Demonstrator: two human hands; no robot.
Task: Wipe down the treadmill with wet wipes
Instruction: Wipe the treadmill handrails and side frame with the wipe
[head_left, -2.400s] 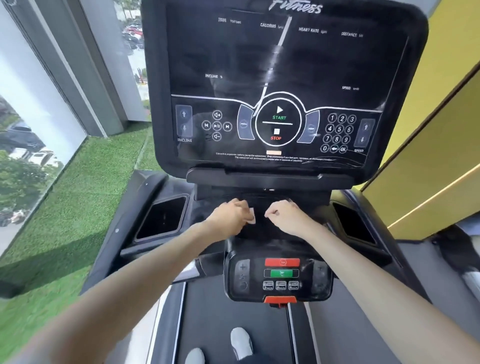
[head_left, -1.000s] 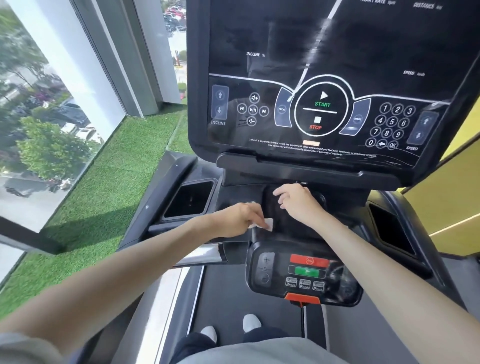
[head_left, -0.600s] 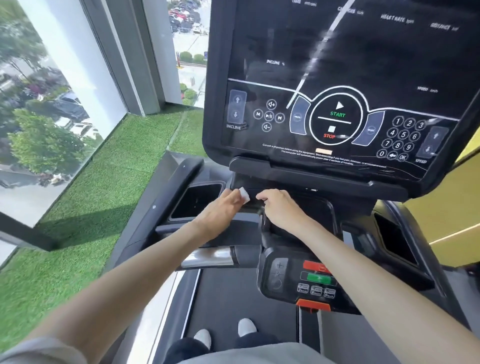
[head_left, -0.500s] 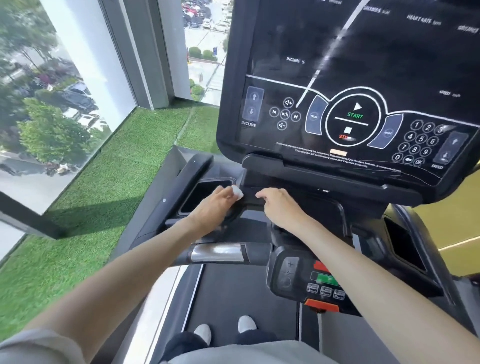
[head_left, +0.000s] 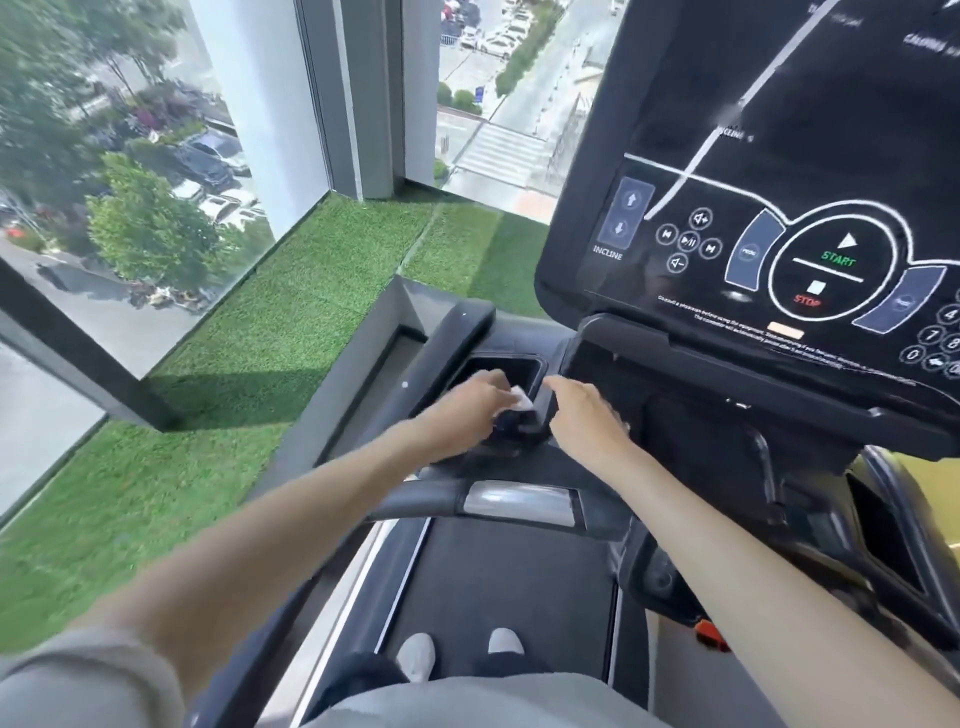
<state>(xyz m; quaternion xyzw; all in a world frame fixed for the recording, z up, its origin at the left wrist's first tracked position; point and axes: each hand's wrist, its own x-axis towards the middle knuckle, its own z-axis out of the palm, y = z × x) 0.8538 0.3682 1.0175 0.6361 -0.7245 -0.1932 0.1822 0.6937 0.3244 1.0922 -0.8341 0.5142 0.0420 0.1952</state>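
Note:
I stand on a black treadmill (head_left: 519, 587) with a large dark console screen (head_left: 779, 208) up on the right. My left hand (head_left: 465, 402) holds a small white wet wipe (head_left: 521, 399) at the near rim of the left cup holder (head_left: 498, 366). My right hand (head_left: 584, 413) rests on the black console surface just right of that cup holder, fingers pointing forward. The wipe is mostly hidden by my left fingers.
A front handlebar with a silver sensor plate (head_left: 519, 501) crosses below my hands. Green artificial turf (head_left: 234, 389) and a floor-to-ceiling window (head_left: 130, 182) lie to the left. A second cup holder (head_left: 883, 530) sits at the right. My feet (head_left: 457, 649) stand on the belt.
Both hands have moved left from the console's middle to the left cup holder, the left hand carrying the wipe along. My view has turned left and the lower control panel has slid almost out of frame.

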